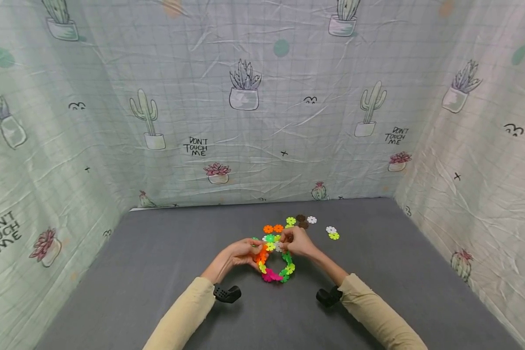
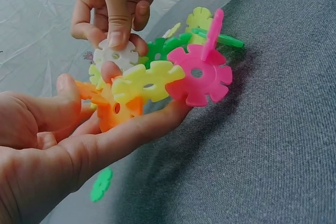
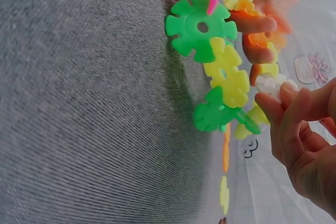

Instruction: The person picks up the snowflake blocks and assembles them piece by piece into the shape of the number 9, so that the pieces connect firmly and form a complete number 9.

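My left hand (image 1: 244,252) holds the ring (image 1: 271,276) by its orange discs (image 2: 127,109), between my hands at the table (image 1: 179,233), while my right hand (image 1: 296,241) pinches the white disc (image 2: 123,61) at its far side. It looks light, stiff and slightly slick; twisting would probably pop the slotted joints, so I'd grip flat disc faces close to a joint.
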Demonstrator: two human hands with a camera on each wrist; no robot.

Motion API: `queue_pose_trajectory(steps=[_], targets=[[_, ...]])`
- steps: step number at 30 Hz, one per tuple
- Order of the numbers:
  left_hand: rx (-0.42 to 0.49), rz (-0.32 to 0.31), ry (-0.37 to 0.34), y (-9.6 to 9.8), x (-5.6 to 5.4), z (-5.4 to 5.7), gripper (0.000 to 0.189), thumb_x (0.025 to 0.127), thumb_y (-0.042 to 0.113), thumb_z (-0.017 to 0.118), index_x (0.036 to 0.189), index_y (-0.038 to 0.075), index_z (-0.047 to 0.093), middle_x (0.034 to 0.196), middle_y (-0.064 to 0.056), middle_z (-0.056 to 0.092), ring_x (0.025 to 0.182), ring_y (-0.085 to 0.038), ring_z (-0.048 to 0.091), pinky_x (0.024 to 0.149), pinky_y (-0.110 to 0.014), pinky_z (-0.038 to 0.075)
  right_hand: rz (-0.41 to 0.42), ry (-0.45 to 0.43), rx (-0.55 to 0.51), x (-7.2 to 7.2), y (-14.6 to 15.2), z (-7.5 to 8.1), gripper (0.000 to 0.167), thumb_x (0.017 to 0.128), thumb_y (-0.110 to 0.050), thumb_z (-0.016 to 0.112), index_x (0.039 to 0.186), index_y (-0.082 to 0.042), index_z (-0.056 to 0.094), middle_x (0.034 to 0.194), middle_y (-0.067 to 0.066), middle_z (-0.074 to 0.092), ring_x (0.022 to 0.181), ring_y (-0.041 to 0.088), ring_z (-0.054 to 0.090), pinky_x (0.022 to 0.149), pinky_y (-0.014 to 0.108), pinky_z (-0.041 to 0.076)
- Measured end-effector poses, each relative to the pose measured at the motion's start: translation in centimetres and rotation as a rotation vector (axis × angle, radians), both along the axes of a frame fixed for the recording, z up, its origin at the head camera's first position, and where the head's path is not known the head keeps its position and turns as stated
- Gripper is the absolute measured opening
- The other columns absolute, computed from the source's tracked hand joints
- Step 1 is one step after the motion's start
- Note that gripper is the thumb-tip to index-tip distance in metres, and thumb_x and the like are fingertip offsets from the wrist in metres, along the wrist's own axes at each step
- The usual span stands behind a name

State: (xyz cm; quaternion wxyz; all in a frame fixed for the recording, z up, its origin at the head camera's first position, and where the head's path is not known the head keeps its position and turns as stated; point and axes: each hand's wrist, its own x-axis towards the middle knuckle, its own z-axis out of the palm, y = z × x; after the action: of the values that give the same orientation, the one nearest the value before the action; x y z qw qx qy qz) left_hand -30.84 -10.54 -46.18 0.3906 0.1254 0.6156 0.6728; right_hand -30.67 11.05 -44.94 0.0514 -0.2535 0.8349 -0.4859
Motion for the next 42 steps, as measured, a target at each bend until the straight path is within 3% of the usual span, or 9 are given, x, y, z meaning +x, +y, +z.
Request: queue_pose_trajectory(steps=[5,12,18,21,25,31,35,39,42], targets=[[-0.006,-0.009,0.016,-0.2,-0.1,0.2,0.044,0.098,0.007,0.030,0.138,-0.007,0.020,0.096,0.000,0.054,0.084,-0.008,0.056,0.087,-0.059,0.038,0.026,-0.014,-0.043,1.4,-0.3,1.7,0.007,0.081,0.008,0.056,0.076,0.014,0.056,0.069,0.033,0.058,0.053,0.042,0.053,0.044,0.042,0.047],[-0.016,0.044,0.012,-0.1,-0.2,0.2,0.041,0.097,0.004,0.030,0.136,-0.007,0.025,0.090,0.001,0.056,0.081,-0.008,0.055,0.087,-0.060,0.037,0.011,-0.032,-0.062,1.7,-0.2,2.0,0.011,0.083,0.004,0.056,0.078,0.014,0.054,0.071,0.033,0.059,0.050,0.030,0.055,0.052,0.051,0.047],[-0.031,0.034,0.027,-0.1,0.0,0.3,0.042,0.097,0.006,0.031,0.137,-0.008,0.024,0.093,-0.001,0.055,0.082,-0.008,0.056,0.085,-0.059,0.039,0.049,-0.036,-0.059,1.6,-0.2,2.2,0.009,0.082,0.006,0.055,0.078,0.015,0.054,0.072,0.034,0.058,0.060,0.046,0.055,0.052,0.053,0.047],[-0.048,0.033,0.030,-0.1,0.1,0.4,0.042,0.097,0.007,0.031,0.137,-0.007,0.024,0.092,-0.001,0.055,0.080,-0.008,0.056,0.084,-0.058,0.040,0.054,-0.013,-0.032,1.6,-0.4,2.5,0.007,0.082,0.008,0.054,0.077,0.014,0.055,0.070,0.032,0.059,0.060,0.048,0.054,0.049,0.051,0.047],[-0.064,0.032,0.024,-0.2,0.2,0.8,0.042,0.097,0.006,0.031,0.137,-0.006,0.025,0.089,0.000,0.056,0.079,-0.007,0.057,0.083,-0.057,0.042,0.035,0.012,-0.019,1.5,-0.7,2.3,0.007,0.080,0.011,0.055,0.073,0.011,0.055,0.065,0.027,0.059,0.052,0.041,0.053,0.043,0.042,0.046],[-0.071,0.006,0.041,-0.4,0.2,1.1,0.043,0.097,0.006,0.030,0.138,-0.007,0.023,0.088,0.001,0.056,0.078,-0.006,0.058,0.080,-0.055,0.045,0.016,0.120,0.059,0.3,-0.9,0.4,0.014,0.078,0.010,0.055,0.067,0.000,0.055,0.057,0.009,0.055,0.044,0.009,0.042,0.041,0.017,0.034],[-0.076,-0.004,0.049,-0.5,0.0,1.0,0.042,0.098,0.006,0.030,0.137,-0.008,0.025,0.087,0.001,0.057,0.077,-0.007,0.057,0.080,-0.055,0.046,0.027,0.064,0.034,-0.2,-0.7,0.0,0.012,0.080,0.007,0.055,0.071,-0.001,0.057,0.060,0.011,0.057,0.045,0.014,0.048,0.040,0.020,0.038],[-0.080,-0.023,0.026,-0.3,-0.3,0.8,0.042,0.097,0.010,0.033,0.136,-0.007,0.027,0.108,-0.012,0.060,0.086,-0.011,0.059,0.083,-0.057,0.043,0.055,0.033,0.054,-0.7,0.0,-0.2,0.006,0.083,-0.003,0.060,0.077,-0.002,0.061,0.067,0.013,0.062,0.053,0.024,0.059,0.043,0.026,0.045],[-0.084,-0.020,-0.018,-0.4,-0.5,0.6,0.044,0.097,0.013,0.037,0.136,-0.005,0.028,0.128,-0.020,0.048,0.094,-0.017,0.059,0.084,-0.058,0.043,0.115,0.007,0.074,-1.0,0.6,-0.1,0.008,0.083,-0.009,0.062,0.084,-0.001,0.063,0.072,0.016,0.065,0.059,0.027,0.062,0.046,0.033,0.048]])
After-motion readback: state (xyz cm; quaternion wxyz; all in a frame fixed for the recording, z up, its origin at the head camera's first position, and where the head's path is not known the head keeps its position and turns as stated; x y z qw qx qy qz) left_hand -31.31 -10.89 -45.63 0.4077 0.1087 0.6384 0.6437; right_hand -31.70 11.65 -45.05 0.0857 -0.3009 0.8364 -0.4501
